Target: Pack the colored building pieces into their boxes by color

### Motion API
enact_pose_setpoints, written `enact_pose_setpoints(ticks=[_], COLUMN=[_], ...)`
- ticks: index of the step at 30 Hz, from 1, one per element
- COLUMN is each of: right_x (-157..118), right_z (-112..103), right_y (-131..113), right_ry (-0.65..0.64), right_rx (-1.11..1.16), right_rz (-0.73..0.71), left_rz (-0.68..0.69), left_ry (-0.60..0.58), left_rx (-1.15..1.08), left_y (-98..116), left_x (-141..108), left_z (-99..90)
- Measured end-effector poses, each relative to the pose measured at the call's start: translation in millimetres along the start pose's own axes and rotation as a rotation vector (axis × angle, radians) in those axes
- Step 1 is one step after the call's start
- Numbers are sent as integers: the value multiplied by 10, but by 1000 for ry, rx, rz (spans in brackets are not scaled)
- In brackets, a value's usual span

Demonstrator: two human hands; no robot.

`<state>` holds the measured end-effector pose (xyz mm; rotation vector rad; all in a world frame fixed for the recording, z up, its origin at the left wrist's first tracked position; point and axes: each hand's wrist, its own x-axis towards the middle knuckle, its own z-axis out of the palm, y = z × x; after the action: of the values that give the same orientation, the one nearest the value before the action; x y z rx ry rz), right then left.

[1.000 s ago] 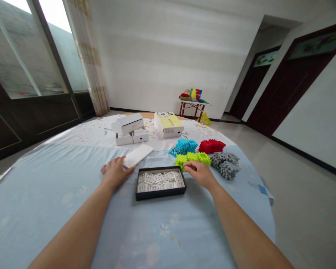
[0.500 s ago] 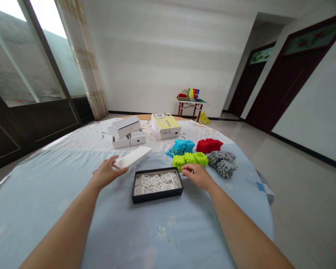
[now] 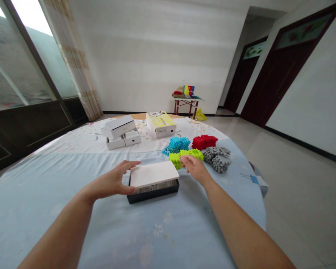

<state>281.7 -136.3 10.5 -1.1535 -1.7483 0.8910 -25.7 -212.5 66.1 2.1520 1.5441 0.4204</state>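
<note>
Left hand (image 3: 117,180) held white lid (image 3: 155,173) over black box (image 3: 156,194)

The white lid lay over the open top of the black box, covering most of it, with its front edge a little above the box's front wall. A narrow band of pale contents (image 3: 156,186) showed in the gap; whether the lid touched the rim further back could not be told.

The left hand was at the lid's left end, thumb along the front edge and fingers at the back, pinching that end between them. The lid thus stretched rightward from this hand, between it and the right hand (image 3: 195,168). The right hand was just beyond the lid's right end, apart from it, its fingers bent and drawn close together in front of the lime-green interlocking pieces (image 3: 174,160); whether it pinched one of them could not be told.

Behind the green group lay blue pieces (image 3: 179,144), with red pieces (image 3: 204,141) and grey pieces (image 3: 218,158) further right. Well behind the lid, toward the left, stood stacked white boxes (image 3: 119,127), one tilted on top, and near them a yellow-and-white cardboard box (image 3: 161,122). All of these were on the tabletop (image 3: 123,235), covered with a pale blue and white flowered cloth. By the far wall stood a small side table (image 3: 188,99) bearing colourful packages.
</note>
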Motion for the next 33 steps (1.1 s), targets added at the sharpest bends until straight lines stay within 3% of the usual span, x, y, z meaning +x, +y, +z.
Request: enact_pose_setpoints(ticks=[12, 33], right_x=[-124, -134], right_z=[224, 232], right_y=[1, -11], right_ry=[-243, -259], right_rx=[-124, -184], right_rz=[-140, -152], left_rz=[-12, -98], left_ry=[-85, -92], left_rx=[126, 58], left_y=[2, -4], left_x=[9, 52], left_z=[84, 111])
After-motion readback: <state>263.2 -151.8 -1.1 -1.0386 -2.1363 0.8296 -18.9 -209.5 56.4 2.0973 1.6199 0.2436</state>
